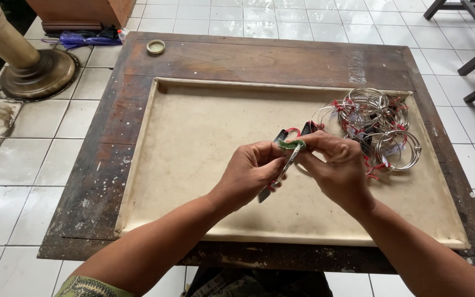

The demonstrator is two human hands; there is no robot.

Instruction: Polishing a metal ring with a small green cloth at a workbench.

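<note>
The left hand (251,170) grips a slim metal tool (279,175), its long axis slanting from near-left up to far-right; the right hand (336,165) has fingers pinched on a green strip (291,144) at the tool's far tip, above the counter (193,137); bangles (383,129) lie right.

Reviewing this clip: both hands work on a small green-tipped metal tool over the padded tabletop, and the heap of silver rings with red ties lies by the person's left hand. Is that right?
Not quite. The head view shows the heap of silver rings lying beyond the right hand, not by the left hand. The rest holds: both hands work on the green-tipped metal tool over the padded tabletop.
</note>
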